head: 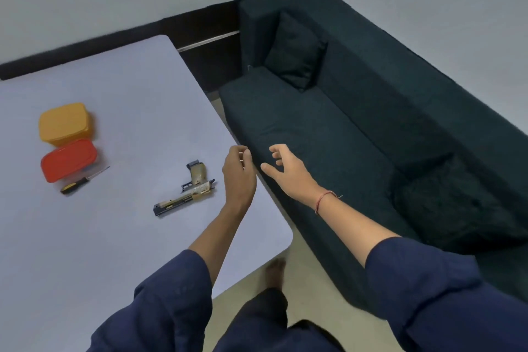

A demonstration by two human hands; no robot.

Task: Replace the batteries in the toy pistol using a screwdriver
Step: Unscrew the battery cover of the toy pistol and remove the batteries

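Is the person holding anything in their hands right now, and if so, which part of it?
Nothing is held. The left hand and right hand are both empty in the air; the toy pistol and the screwdriver lie untouched on the table.

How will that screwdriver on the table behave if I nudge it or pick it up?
The screwdriver looks rigid and slim, so probably light. Its rounded handle lies flat on the smooth table, so a sideways nudge may roll it, likely toward the red box beside it.
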